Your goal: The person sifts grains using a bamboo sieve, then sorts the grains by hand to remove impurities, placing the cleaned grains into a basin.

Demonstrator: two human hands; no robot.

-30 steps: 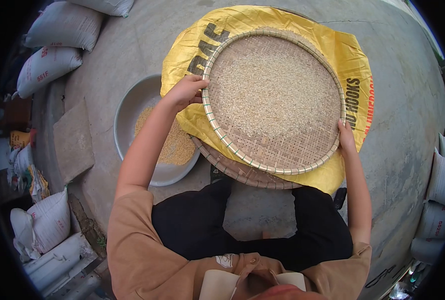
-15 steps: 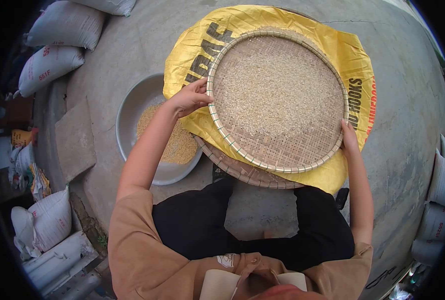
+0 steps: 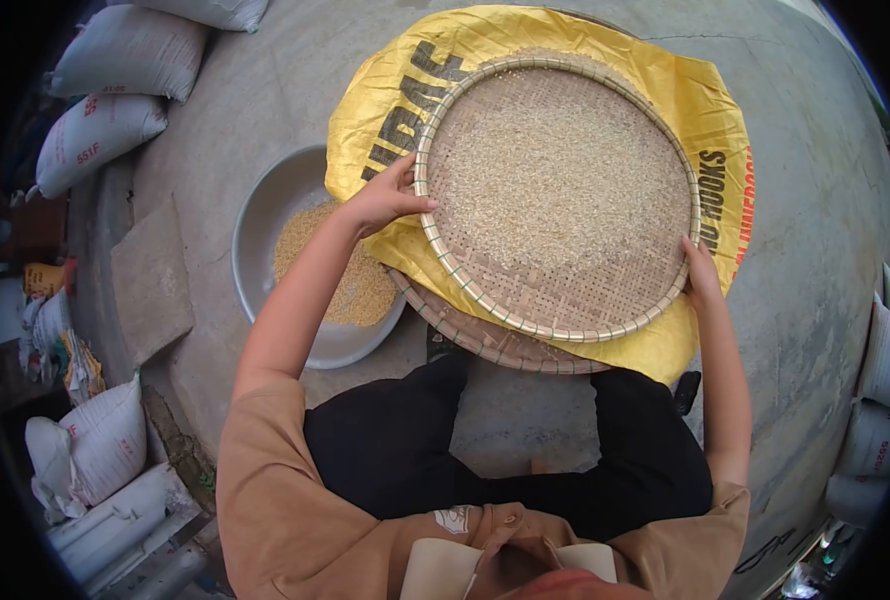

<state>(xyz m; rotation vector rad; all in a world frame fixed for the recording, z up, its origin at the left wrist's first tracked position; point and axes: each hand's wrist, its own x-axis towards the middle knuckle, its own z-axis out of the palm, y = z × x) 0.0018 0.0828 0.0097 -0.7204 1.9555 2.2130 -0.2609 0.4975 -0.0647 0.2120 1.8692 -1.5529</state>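
A round woven bamboo sieve point(image 3: 625, 290) is held above a yellow plastic sack point(image 3: 375, 120). Pale grain point(image 3: 555, 180) lies spread over most of its mesh, leaving the near part of the weave bare. My left hand point(image 3: 385, 200) grips the left rim, its thumb over the edge and the other fingers mostly hidden below. On the right rim, my right hand point(image 3: 702, 270) is closed around the edge. Beneath the sack, a larger woven bamboo tray point(image 3: 495, 352) shows its near rim by my knees. Loose grain also shows on the sack past the sieve's far edge.
To the left, a grey metal basin point(image 3: 255, 225) holds yellowish unhusked-looking grain point(image 3: 350, 285). Filled white sacks point(image 3: 130, 55) lie at the upper left, with another sack point(image 3: 105, 440) lower down. More sacks point(image 3: 870, 440) line the right edge of the concrete floor point(image 3: 805, 250).
The sieve has shifted very slightly to the right, both hands moving with it and keeping their hold on the rim. The grain's spread looks nearly the same.
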